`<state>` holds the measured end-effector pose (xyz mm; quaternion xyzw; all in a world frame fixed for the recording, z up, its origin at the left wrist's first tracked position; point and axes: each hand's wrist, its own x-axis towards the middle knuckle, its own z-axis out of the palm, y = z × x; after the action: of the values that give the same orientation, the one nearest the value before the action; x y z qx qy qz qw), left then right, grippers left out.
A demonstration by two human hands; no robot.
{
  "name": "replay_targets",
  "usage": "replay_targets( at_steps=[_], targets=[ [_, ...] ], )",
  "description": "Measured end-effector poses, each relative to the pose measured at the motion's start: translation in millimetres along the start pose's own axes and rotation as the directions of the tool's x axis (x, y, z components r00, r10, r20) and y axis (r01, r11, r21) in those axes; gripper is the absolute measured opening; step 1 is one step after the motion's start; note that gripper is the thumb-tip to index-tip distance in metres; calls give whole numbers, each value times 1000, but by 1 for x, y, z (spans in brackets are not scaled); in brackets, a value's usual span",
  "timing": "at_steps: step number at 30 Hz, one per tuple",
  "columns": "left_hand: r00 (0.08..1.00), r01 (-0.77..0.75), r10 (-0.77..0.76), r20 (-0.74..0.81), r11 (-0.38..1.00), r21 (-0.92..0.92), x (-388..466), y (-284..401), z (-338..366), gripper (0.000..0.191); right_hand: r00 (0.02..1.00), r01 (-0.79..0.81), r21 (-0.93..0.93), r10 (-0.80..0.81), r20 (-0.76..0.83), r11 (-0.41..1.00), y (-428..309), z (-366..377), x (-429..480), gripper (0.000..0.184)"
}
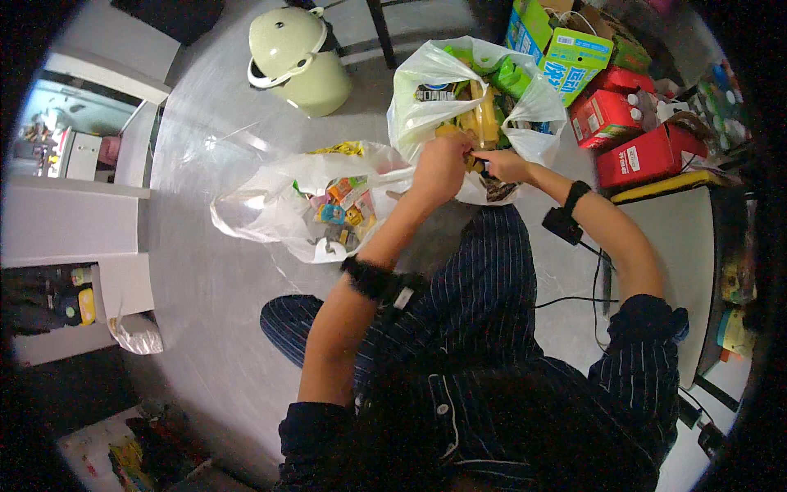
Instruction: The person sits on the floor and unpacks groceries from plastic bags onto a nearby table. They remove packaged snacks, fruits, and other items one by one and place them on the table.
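Both my hands meet over the near edge of a white plastic bag [412, 117] filled with snack packs. My left hand [444, 161] is closed around a small yellowish item [472, 162], its kind unclear. Close beside it, my right hand [501, 166] touches the same item with its fingertips. Inside the bag lie yellow packs [486, 117], green packages [513, 77] and a dark pack with writing. To the left, a second white plastic bag [270, 209] lies spread on the floor, with small colourful wrapped packets [344, 200] in it.
A pale green lidded bin [313, 83] stands on the grey floor beyond the bags. At the right are a green and blue carton [575, 58], red boxes [645, 157] and a light-topped table or stool [667, 246]. Black cables [575, 299] run near my right arm. White cabinets [67, 218] line the left.
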<state>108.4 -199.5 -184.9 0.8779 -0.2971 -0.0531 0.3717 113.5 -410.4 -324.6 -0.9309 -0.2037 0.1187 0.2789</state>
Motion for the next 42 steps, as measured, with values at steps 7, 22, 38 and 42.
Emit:
replay_targets(
  at_steps=[7, 22, 38, 42],
  targets=[
    [828, 96, -414, 378, 769, 632, 3, -54, 49, 40, 918, -391, 140, 395, -4, 910, 16, -53, 36, 29],
    [894, -4, -293, 338, 751, 660, 28, -85, 67, 67, 976, -38, -386, 118, 185, 922, 17, -32, -9, 17],
    [788, -457, 207, 580, 828, 325, -34, -10, 108, 14, 987, -155, -151, 160, 20, 976, 44, -15, -8, 9],
    [761, -491, 192, 620, 794, 358, -34, -5, 108, 11, 947, -253, -424, 312, 75, 870, 16, 4, 3, 12]
  ],
)
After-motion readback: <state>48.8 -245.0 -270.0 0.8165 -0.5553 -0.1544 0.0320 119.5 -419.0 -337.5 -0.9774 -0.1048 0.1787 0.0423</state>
